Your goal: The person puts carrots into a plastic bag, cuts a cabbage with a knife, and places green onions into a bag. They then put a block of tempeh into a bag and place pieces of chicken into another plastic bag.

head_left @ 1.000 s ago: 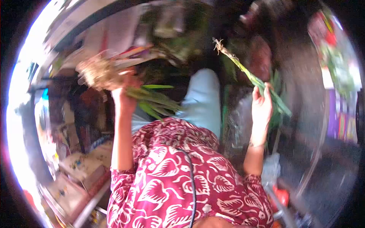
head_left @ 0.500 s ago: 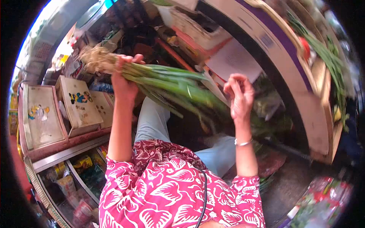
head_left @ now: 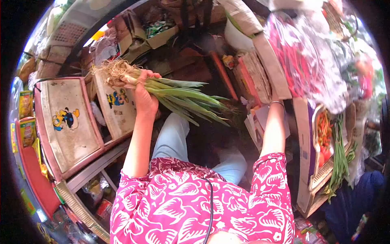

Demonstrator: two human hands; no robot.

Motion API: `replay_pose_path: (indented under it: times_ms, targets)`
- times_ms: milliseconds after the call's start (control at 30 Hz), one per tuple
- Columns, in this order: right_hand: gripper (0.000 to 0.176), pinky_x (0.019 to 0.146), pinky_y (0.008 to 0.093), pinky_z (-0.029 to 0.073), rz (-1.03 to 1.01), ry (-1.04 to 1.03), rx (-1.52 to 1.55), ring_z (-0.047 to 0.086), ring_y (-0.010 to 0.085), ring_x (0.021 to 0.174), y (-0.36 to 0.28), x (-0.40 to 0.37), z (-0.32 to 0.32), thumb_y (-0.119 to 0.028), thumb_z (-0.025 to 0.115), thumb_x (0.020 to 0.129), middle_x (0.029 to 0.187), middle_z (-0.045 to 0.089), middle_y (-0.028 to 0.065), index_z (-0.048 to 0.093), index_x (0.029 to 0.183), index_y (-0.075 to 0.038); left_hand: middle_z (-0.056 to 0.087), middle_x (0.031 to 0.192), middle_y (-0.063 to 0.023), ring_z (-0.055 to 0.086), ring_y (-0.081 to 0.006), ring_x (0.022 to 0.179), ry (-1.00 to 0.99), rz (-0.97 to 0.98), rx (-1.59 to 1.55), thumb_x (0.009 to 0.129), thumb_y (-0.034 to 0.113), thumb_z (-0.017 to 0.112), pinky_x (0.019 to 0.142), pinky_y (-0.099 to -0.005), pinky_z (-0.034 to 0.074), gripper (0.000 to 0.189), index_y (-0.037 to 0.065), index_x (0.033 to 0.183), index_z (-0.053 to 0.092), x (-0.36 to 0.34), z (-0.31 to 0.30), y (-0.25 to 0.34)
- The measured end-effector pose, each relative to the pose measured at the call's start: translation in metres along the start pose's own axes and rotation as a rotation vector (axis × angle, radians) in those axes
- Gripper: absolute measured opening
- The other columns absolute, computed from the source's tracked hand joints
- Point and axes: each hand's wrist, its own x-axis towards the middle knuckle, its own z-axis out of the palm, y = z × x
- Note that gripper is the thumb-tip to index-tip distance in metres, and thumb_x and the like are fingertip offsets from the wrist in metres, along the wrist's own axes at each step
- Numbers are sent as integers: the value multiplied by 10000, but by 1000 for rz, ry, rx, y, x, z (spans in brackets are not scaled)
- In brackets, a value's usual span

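Note:
My left hand (head_left: 145, 91) is closed around a bunch of spring onions (head_left: 183, 94) just below the roots. Their pale, tangled roots (head_left: 115, 72) stick out to the left, and the long green leaves fan out to the right over my lap. On the right, my right forearm (head_left: 274, 130) stretches forward, with a bangle (head_left: 277, 102) at the wrist. That hand is hidden beyond the cardboard edge (head_left: 273, 69), close to the plastic-wrapped red produce (head_left: 286, 61), so its fingers and anything in them cannot be seen.
Wooden drawers with cartoon stickers (head_left: 69, 126) stand on the left, beside hanging packets (head_left: 26, 103). A crate holding tomatoes (head_left: 324, 156) and long green beans (head_left: 339, 150) is on the right. Stacked boxes (head_left: 254, 75) and an open carton (head_left: 162, 37) lie ahead.
My right hand has moved forward from beside the leaves and gone out of sight behind the cardboard edge. My left hand still grips the bunch. The view has turned toward the right.

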Motion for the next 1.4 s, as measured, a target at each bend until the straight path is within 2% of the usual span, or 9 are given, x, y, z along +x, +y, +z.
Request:
replay_pose_path:
  times_ms: [167,200,367,433,467,600,733,1067,1400]
  targets:
    - [253,688,417,457,63,23,15,556,402,828,-8,2,7,-145,441,859,886,601,211,537,1027,19,512,778,-23,553,-168,773,27,-17,-2,837,158,570,779,-314,445,126,70,861,484,27,-4,39]
    - [252,685,417,457,84,52,15,556,401,824,-3,-4,-4,-145,441,859,882,600,209,538,1024,19,513,773,-18,532,-174,794,-17,-12,-16,841,183,572,840,-368,433,134,78,826,490,29,3,41]
    - [244,669,414,455,131,46,28,555,392,802,-3,-4,5,-143,443,856,863,598,200,540,1012,17,522,770,-29,542,-181,793,14,-43,-28,834,204,587,840,-371,431,163,71,810,497,51,-3,58]
    - [241,663,412,454,161,73,28,555,388,793,0,-16,-6,-143,444,855,855,598,196,541,1007,17,542,766,-35,557,-185,805,-55,-71,19,835,216,590,830,-363,434,169,72,812,506,56,3,64]
    - [239,660,412,454,172,64,32,555,386,788,1,-13,-2,-142,444,855,851,597,194,542,1004,17,576,714,-66,593,-183,678,26,-16,-9,811,119,609,620,-301,489,136,43,865,509,59,9,63]
    - [233,647,409,453,207,65,39,554,379,771,-2,-12,-1,-141,446,853,835,596,187,544,994,15,577,718,-68,604,-177,694,-102,-15,154,815,134,611,569,-295,509,169,35,911,514,64,21,83]
    - [227,634,407,451,222,100,59,553,372,753,-8,-6,-1,-140,447,851,820,594,179,546,984,14,564,688,-44,592,-156,654,-183,-147,163,806,154,624,560,-278,491,169,41,885,526,66,28,92]
    - [212,603,401,448,304,146,113,551,354,709,5,-5,1,-137,451,845,780,590,160,551,959,12,530,678,-29,537,-134,636,-295,-157,292,852,170,575,581,-265,435,132,48,863,523,64,29,89]
    - [199,572,394,444,453,191,213,550,337,664,10,-23,8,-135,455,840,741,586,142,555,934,9,528,673,-27,538,-131,609,-276,-293,432,833,150,593,555,-249,434,131,55,863,508,50,21,78]
